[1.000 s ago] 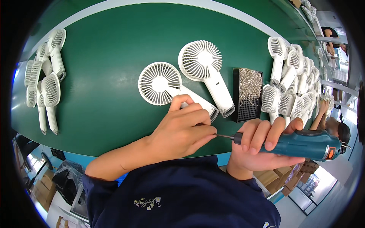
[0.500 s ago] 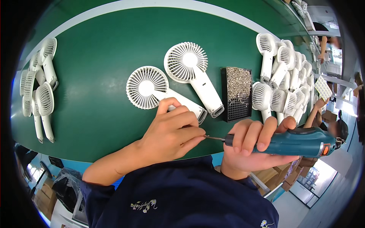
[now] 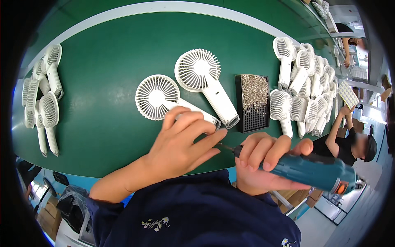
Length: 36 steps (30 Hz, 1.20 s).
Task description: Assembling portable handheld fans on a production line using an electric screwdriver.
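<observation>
My right hand (image 3: 263,158) is wrapped around a teal electric screwdriver (image 3: 317,171), its thin bit (image 3: 225,147) pointing left. My left hand (image 3: 183,142) is bent over the handle of a white handheld fan (image 3: 156,98), with thumb and index finger apart near the bit's tip. The hand hides part of that handle; whether it touches it or has anything in the palm I cannot tell. Just beyond lies a second white handheld fan (image 3: 201,69), its handle slanting toward me. Beside it stands a black tray (image 3: 239,103) of small metal screws (image 3: 254,88).
Many white fans (image 3: 281,105) are heaped on the right of the green table (image 3: 98,94). A smaller group of fans (image 3: 49,109) lies at the left. A pale strip (image 3: 168,6) edges the far side. Another person (image 3: 349,144) holds a pale sheet at the far right.
My left thumb and index finger have parted from their pinch at the bit's tip. The screwdriver has tilted, its rear end lower, and shifted slightly left.
</observation>
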Tool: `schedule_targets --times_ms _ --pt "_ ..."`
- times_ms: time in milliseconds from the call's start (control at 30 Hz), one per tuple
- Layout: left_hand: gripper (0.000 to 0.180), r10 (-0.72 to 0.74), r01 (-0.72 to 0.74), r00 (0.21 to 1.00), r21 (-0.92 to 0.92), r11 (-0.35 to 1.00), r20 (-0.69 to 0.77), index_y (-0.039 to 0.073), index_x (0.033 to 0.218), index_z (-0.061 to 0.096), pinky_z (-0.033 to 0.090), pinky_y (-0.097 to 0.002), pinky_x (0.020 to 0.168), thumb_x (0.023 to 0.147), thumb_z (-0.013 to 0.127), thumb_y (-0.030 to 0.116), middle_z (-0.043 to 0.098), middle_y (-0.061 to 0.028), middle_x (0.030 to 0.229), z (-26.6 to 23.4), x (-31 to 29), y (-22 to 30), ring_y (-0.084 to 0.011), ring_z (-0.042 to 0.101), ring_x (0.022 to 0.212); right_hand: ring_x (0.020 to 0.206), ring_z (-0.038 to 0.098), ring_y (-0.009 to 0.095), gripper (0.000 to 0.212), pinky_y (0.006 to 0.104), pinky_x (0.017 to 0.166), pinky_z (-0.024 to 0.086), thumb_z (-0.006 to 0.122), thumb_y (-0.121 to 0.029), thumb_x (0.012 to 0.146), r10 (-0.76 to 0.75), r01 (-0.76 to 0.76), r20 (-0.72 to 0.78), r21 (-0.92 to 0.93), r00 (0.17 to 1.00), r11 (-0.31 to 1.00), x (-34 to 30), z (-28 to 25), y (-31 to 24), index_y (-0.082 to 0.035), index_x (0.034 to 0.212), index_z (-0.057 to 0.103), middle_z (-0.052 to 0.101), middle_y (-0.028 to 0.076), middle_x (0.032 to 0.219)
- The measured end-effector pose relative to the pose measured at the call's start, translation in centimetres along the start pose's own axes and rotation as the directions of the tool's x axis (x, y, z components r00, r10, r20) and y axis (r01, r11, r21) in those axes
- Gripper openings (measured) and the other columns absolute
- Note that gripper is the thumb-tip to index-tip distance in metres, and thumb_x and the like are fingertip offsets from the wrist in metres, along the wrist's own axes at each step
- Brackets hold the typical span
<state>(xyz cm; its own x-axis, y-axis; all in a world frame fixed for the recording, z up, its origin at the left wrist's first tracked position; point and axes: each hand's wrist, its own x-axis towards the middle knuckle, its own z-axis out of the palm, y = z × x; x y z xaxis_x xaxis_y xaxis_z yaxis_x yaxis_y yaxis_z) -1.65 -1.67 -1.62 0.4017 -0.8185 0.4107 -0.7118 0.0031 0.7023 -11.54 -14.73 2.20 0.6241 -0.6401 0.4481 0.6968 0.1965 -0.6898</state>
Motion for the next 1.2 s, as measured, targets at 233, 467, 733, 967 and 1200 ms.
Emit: schedule_targets --times_ms 233,467,733,967,1200 --pt "0.035 -0.031 0.003 0.996 0.307 0.952 0.084 0.013 0.102 0.068 0.031 -0.0513 0.101 0.068 0.077 0.015 0.061 0.0021 0.109 -1.0 -0.3 -1.6 -0.0215 0.055 0.108 0.042 0.044 0.018 0.066 0.0306 0.04 0.039 0.045 -0.071 0.087 -0.012 0.02 0.159 -0.046 0.987 0.999 -0.1 -0.3 1.5 -0.019 0.129 0.042 0.047 0.006 0.068" --pt "0.035 -0.052 0.04 0.998 0.282 0.959 0.036 0.012 0.1 0.068 0.029 -0.0504 0.103 0.067 0.078 0.014 0.061 0.003 0.105 -0.6 -0.6 -1.4 -0.0196 0.054 0.107 0.043 0.045 0.018 0.069 0.0312 0.04 0.039 0.045 -0.073 0.086 -0.013 0.027 0.195 -0.073 0.981 0.997 -0.6 -0.6 2.2 -0.019 0.129 0.042 0.049 0.007 0.069" --pt "0.033 -0.057 0.055 0.998 0.271 0.961 -0.001 0.012 0.098 0.069 0.029 -0.0503 0.103 0.067 0.078 0.014 0.061 0.0031 0.104 -0.3 -0.6 -1.5 -0.0191 0.054 0.107 0.044 0.048 0.021 0.072 0.0327 0.041 0.041 0.046 -0.077 0.082 0.025 0.004 0.242 -0.12 0.97 0.993 -0.7 -0.4 2.5 -0.019 0.126 0.045 0.053 0.008 0.07" --pt "0.033 -0.055 0.059 0.998 0.28 0.958 -0.023 0.012 0.097 0.069 0.03 -0.0499 0.103 0.066 0.078 0.014 0.062 0.004 0.101 -0.2 -0.8 -1.5 -0.0186 0.055 0.105 0.044 0.049 0.022 0.074 0.0342 0.04 0.042 0.046 -0.079 0.08 -0.012 0.048 0.276 -0.125 0.961 0.991 -1.0 -0.8 2.9 -0.02 0.124 0.046 0.053 0.008 0.069" --pt "0.03 -0.052 0.045 0.999 0.282 0.958 0.017 0.012 0.097 0.068 0.03 -0.0496 0.102 0.069 0.077 0.013 0.061 0.0039 0.103 -0.5 -0.4 -1.4 -0.0183 0.055 0.104 0.043 0.048 0.019 0.068 0.0305 0.036 0.04 0.047 -0.069 0.088 -0.174 0.184 0.201 -0.033 0.964 0.982 -0.3 -0.4 2.1 -0.014 0.129 0.039 0.051 0.008 0.069"
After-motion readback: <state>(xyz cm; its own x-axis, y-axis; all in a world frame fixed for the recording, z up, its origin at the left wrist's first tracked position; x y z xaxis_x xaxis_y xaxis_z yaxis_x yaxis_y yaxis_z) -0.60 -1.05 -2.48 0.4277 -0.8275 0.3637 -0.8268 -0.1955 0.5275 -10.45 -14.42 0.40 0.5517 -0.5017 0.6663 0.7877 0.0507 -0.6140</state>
